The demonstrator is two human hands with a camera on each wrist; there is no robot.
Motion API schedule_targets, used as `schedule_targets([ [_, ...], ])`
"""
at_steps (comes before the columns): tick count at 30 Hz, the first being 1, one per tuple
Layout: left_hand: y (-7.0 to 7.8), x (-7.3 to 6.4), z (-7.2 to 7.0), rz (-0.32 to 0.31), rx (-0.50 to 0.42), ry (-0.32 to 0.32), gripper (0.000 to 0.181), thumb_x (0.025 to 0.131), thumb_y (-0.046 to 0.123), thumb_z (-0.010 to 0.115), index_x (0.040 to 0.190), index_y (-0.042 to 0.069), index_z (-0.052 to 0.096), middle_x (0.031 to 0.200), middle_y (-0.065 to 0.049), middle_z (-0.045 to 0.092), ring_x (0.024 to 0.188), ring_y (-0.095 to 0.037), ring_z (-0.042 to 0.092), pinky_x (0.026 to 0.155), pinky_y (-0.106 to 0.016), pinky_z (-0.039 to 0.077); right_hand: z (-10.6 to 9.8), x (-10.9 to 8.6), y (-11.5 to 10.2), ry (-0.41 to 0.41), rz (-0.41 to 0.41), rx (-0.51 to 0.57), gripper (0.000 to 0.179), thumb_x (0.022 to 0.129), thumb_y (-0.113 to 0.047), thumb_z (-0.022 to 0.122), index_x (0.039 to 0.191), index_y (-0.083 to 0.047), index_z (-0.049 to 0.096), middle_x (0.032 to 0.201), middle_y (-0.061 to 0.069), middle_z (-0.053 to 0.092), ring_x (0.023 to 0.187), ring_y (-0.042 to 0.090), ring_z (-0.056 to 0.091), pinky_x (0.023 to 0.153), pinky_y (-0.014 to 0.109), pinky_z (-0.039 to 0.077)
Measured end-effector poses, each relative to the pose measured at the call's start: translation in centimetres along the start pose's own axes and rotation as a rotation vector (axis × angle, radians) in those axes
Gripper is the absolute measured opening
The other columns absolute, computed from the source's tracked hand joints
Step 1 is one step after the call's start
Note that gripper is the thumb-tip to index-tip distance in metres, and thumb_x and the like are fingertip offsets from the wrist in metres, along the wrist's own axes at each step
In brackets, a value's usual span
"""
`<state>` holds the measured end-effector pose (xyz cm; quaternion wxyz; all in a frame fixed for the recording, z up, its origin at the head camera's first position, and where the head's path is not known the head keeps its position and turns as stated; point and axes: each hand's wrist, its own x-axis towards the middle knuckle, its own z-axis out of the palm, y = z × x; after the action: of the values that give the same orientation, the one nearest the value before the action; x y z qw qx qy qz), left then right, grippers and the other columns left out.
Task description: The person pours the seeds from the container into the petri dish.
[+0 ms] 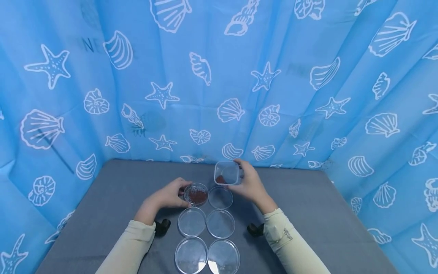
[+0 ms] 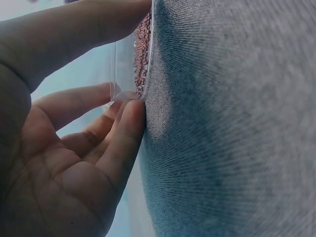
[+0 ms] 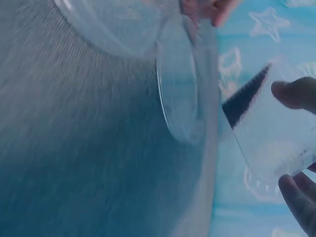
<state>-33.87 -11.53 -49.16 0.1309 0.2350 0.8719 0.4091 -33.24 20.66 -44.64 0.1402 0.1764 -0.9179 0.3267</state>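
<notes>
My left hand [image 1: 167,196] grips a round clear petri dish [image 1: 198,187] by its sides, thumb and fingers at opposite edges. Reddish-brown granules [image 1: 197,196] cover part of its bottom; in the left wrist view they form a thin layer [image 2: 142,54] low against the grey cloth. My right hand [image 1: 249,184] holds a clear square plastic tub [image 1: 232,171] between thumb and fingers, raised over the table's far side. More granules [image 1: 220,179] are gathered in one corner of the tub, which is tilted in the right wrist view [image 3: 276,133]. Just below it lies another petri dish [image 1: 220,198].
Several more clear petri dishes [image 1: 192,222] stand in two close columns toward me. Grey cloth [image 1: 308,220] covers the table. A blue curtain with white shells [image 1: 230,110] hangs behind and at both sides. Black wrist pieces [image 1: 162,227] show under the forearms.
</notes>
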Motion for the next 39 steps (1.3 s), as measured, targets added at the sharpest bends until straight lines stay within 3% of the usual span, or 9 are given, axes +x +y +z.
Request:
schedule_targets([
  [5, -0.4, 0.1, 0.1, 0.001, 0.001, -0.003, 0.088, 0.081, 0.014, 0.093, 0.155, -0.004, 0.049, 0.133, -0.017, 0.055, 0.128, -0.041, 0.061, 0.107, -0.049, 0.059, -2.4, -1.8, 2.2, 0.011, 0.132, 0.108, 0.092, 0.077, -0.016, 0.096, 0.154, -0.006, 0.046, 0.147, 0.02, 0.056, 0.135, 0.042, 0.057, 0.1, 0.053, 0.063],
  [10, -0.4, 0.2, 0.0, -0.001, -0.015, -0.007, 0.089, 0.081, 0.016, 0.093, 0.156, -0.004, 0.048, 0.132, -0.018, 0.054, 0.128, -0.043, 0.061, 0.106, -0.051, 0.059, -4.9, -3.8, 4.5, -0.008, 0.221, 0.119, 0.091, 0.08, -0.018, 0.093, 0.154, -0.004, 0.043, 0.15, 0.023, 0.052, 0.138, 0.047, 0.054, 0.101, 0.059, 0.061],
  [17, -0.1, 0.6, 0.4, 0.021, 0.016, 0.011, 0.09, 0.081, 0.019, 0.093, 0.156, -0.003, 0.049, 0.131, -0.016, 0.057, 0.123, -0.037, 0.062, 0.104, -0.05, 0.059, -8.1, -6.7, 7.1, -0.033, 0.307, 0.142, 0.091, 0.082, -0.019, 0.093, 0.155, -0.003, 0.042, 0.153, 0.027, 0.05, 0.138, 0.054, 0.052, 0.098, 0.058, 0.062],
  [23, -0.3, 0.2, 0.2, 0.012, 0.026, 0.008, 0.09, 0.082, 0.019, 0.093, 0.156, -0.004, 0.048, 0.132, -0.017, 0.056, 0.124, -0.037, 0.062, 0.105, -0.05, 0.059, -8.8, -7.9, 8.9, -0.061, 0.345, 0.17, 0.091, 0.083, -0.019, 0.092, 0.156, -0.001, 0.04, 0.155, 0.029, 0.048, 0.139, 0.054, 0.051, 0.097, 0.054, 0.062],
  [31, -0.4, 0.1, 0.3, 0.006, 0.015, 0.012, 0.09, 0.08, 0.02, 0.093, 0.155, -0.004, 0.049, 0.132, -0.018, 0.056, 0.124, -0.039, 0.062, 0.104, -0.05, 0.06, -9.3, -8.7, 10.6, -0.077, 0.406, 0.18, 0.091, 0.086, -0.02, 0.09, 0.157, 0.001, 0.037, 0.157, 0.029, 0.045, 0.142, 0.056, 0.047, 0.106, 0.061, 0.056],
  [39, -0.5, 0.2, 0.1, 0.004, 0.01, 0.019, 0.087, 0.081, 0.018, 0.092, 0.155, -0.003, 0.05, 0.133, -0.018, 0.056, 0.125, -0.04, 0.062, 0.105, -0.05, 0.06, -9.5, -8.8, 11.0, -0.077, 0.421, 0.203, 0.091, 0.087, -0.023, 0.089, 0.158, 0.0, 0.037, 0.157, 0.027, 0.046, 0.143, 0.052, 0.048, 0.103, 0.051, 0.057],
])
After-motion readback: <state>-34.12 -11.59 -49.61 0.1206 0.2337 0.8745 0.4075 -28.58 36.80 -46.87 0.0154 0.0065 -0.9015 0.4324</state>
